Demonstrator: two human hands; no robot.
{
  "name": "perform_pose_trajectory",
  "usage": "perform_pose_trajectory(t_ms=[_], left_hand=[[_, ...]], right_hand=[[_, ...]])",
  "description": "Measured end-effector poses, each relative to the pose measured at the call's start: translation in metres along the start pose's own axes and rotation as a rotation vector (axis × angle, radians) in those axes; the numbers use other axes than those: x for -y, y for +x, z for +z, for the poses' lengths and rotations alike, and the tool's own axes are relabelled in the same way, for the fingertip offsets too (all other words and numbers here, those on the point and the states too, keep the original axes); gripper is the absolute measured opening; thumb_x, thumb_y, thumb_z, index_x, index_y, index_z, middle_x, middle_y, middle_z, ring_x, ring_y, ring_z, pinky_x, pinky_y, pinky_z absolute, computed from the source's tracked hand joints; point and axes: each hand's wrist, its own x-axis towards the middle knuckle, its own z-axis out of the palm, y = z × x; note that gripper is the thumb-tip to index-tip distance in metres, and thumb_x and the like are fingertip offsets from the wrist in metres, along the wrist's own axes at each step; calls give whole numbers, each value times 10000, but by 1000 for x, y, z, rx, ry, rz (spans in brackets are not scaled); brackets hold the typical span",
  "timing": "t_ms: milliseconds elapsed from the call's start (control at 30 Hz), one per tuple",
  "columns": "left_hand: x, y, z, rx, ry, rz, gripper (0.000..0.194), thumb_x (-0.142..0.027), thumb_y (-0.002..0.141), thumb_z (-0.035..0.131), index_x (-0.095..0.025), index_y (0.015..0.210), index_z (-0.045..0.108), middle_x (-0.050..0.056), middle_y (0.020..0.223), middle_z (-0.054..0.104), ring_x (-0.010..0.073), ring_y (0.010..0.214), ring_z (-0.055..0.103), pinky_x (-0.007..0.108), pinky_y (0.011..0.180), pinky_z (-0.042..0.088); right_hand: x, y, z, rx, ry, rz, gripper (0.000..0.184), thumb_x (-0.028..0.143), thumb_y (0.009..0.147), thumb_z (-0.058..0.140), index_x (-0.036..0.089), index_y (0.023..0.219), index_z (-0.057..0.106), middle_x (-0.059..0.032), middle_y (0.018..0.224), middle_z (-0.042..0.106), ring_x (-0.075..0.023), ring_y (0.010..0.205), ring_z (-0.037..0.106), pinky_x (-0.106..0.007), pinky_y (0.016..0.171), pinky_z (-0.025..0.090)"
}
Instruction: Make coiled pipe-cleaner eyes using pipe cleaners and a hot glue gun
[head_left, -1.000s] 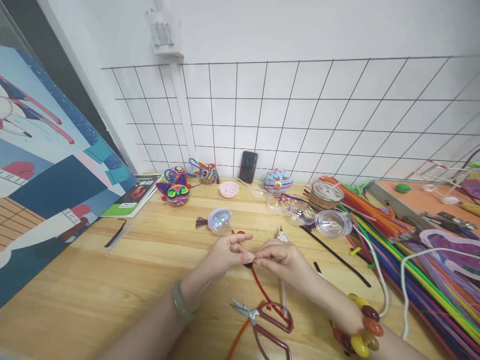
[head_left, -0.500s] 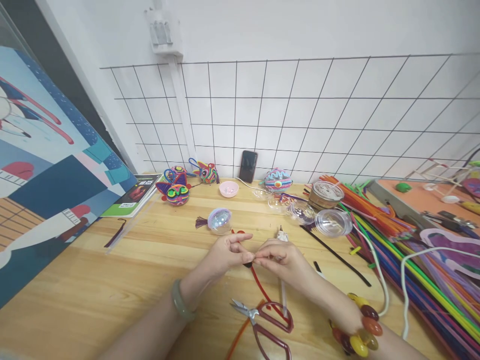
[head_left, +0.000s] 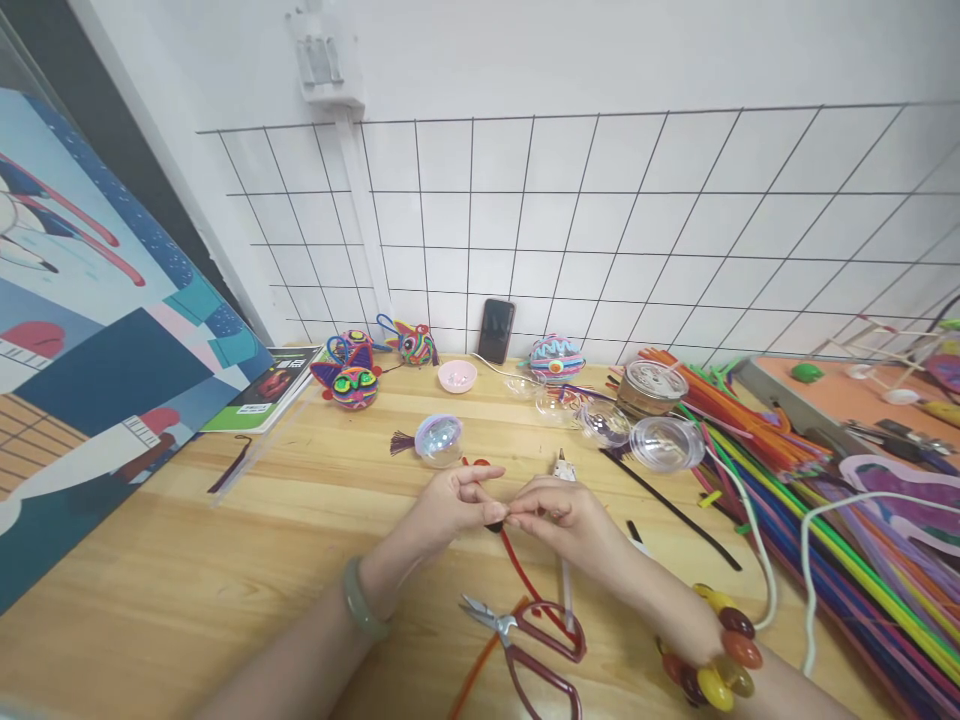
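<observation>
My left hand (head_left: 459, 500) pinches a small black piece (head_left: 494, 526) between thumb and fingers; most of it is hidden. Fingertip to fingertip with it, my right hand (head_left: 564, 515) is closed in a pinch, and what lies in it is too small to make out. Under the hands runs a red pipe cleaner (head_left: 523, 572). Scissors (head_left: 501, 625) with dark red handles lie below, partly over an orange pipe cleaner (head_left: 474, 672). A glue gun (head_left: 564, 468) lies behind my right hand, its nozzle pointing away.
Behind my left hand rests a clear ball (head_left: 439, 441) with a dark tassel. Farther back are a pink dish (head_left: 457, 377), a phone (head_left: 497, 331) and colourful wrapped ornaments (head_left: 354, 386). Bundled pipe cleaners (head_left: 817, 540), a white cable (head_left: 807, 580) and clear cups (head_left: 667, 443) lie right.
</observation>
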Motion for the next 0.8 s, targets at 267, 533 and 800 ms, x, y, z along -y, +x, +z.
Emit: perform_pose_trajectory(t_ms=[267,533,800], left_hand=[[1,1,-1,2,-20,-3,618,-230,530,785,-110,1095,567,-10,581,648,100,550,580,224,613,409],[2,1,-1,-3,-25,-4,612,-227,539,782,-109,1098,563,-11,588,650,93,555,578,219,621,404],[2,2,-1,10,-40,-3,599,-216,545,779,-108,1093,560,-21,580,638,82,543,566,211,608,396]], right_hand=[[1,1,1,-13,2,33,122,235,784,591,176,781,698,-66,748,691,-167,692,627,-261,615,490],[-1,-1,3,-22,3,40,116,227,780,595,171,768,696,-63,743,689,-161,688,625,-258,625,487],[-2,0,2,-17,-5,70,120,251,781,597,178,789,691,-56,750,684,-163,696,619,-260,634,479]])
